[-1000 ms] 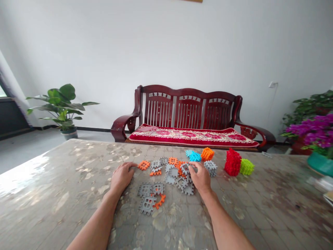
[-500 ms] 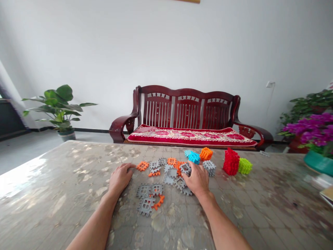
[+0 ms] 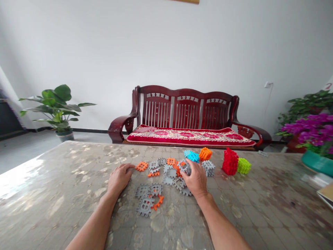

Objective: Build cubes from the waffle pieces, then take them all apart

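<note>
My right hand [image 3: 195, 175] pinches a grey notched building tile [image 3: 184, 167] between thumb and fingers, just above other pieces. The tile is tilted and slightly blurred. Under and beside it lie loose grey tiles [image 3: 171, 172] and an orange tile [image 3: 171, 161]. My left hand [image 3: 120, 177] rests on the table with its fingers stretched out, holding nothing. Its fingertips are close to an orange window tile [image 3: 142, 166]; whether they touch it I cannot tell. Nearer to me, several grey window tiles [image 3: 145, 206] lie by a curved orange piece [image 3: 158, 202].
Past my right hand stand stacks of tiles: blue [image 3: 191, 156], orange [image 3: 205, 153], grey [image 3: 208, 168], red [image 3: 230, 161] and lime green [image 3: 244, 166]. A flowerpot [image 3: 317, 162] stands at the table's right edge. Behind the table [image 3: 78, 166] is a wooden bench [image 3: 186, 91].
The grey tile in my right hand has tilted a little, while that hand stays almost in place. My left hand keeps its position. The whole view has shifted slightly.
</note>
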Demonstrator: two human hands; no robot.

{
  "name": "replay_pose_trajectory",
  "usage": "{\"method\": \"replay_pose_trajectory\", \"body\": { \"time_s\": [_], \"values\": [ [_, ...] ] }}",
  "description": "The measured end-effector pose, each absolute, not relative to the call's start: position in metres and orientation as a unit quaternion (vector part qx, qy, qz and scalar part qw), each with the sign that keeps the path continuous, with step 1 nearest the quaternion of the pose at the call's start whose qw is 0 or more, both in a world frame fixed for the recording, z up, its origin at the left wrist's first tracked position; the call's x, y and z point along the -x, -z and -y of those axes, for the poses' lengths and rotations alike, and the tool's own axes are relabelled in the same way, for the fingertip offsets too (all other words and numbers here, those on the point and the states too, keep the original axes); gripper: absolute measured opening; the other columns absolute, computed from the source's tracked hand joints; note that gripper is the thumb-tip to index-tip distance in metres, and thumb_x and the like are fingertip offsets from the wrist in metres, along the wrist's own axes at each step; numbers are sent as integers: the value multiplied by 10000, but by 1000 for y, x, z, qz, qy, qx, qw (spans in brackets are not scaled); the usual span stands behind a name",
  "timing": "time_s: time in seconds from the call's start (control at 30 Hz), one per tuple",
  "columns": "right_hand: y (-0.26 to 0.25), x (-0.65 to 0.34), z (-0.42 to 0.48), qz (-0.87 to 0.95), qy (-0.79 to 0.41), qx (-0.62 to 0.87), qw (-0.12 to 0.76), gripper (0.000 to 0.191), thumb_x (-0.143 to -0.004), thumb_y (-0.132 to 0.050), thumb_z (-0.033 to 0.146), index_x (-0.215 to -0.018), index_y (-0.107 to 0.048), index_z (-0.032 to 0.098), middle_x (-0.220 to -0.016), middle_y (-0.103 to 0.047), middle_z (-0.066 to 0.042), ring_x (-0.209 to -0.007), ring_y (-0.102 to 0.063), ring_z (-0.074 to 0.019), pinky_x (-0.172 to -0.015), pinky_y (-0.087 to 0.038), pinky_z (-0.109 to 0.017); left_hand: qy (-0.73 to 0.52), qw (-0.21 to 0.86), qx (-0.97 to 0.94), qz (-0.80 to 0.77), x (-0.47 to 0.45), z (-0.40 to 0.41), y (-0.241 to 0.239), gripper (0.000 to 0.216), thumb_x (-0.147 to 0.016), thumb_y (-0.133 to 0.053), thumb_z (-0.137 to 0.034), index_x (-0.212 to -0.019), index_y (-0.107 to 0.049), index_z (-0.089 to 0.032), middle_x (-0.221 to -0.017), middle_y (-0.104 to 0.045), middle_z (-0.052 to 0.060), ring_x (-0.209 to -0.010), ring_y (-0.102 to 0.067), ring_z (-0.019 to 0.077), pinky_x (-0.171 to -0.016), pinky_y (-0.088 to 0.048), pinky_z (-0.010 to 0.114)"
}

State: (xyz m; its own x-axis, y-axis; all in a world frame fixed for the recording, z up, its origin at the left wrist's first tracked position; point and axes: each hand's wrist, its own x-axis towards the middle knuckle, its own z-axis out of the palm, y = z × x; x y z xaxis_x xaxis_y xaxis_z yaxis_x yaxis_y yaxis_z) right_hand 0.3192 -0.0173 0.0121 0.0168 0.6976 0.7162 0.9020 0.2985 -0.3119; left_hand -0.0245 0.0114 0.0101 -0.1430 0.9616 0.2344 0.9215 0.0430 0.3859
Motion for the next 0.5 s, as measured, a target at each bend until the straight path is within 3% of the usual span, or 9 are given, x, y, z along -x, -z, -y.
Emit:
{"method": "replay_pose_trajectory", "body": {
  "time_s": [0.3,0.5],
  "values": [
    [-25,-366,14,602,202,633,444,378,-842,-597,379,-1169,-643,194,-1136,-697,-102,-1004,-571,-262,-896,-365,-372,-230,35,-660,-714,28,-14,-5,396,-832,-430,-233,-1095,-721,-286,-1229,-693,27,-1131,-624,228,-981,-459,341],
    [-26,-404,18,510,202,727,412,421,-821,-573,397,-1179,-665,195,-1091,-703,-114,-956,-567,-276,-833,-357,-371,-225,36,-659,-717,30,-16,-3,381,-839,-436,-251,-1092,-718,-288,-1250,-684,26,-1127,-622,218,-1006,-449,338]
  ]
}}
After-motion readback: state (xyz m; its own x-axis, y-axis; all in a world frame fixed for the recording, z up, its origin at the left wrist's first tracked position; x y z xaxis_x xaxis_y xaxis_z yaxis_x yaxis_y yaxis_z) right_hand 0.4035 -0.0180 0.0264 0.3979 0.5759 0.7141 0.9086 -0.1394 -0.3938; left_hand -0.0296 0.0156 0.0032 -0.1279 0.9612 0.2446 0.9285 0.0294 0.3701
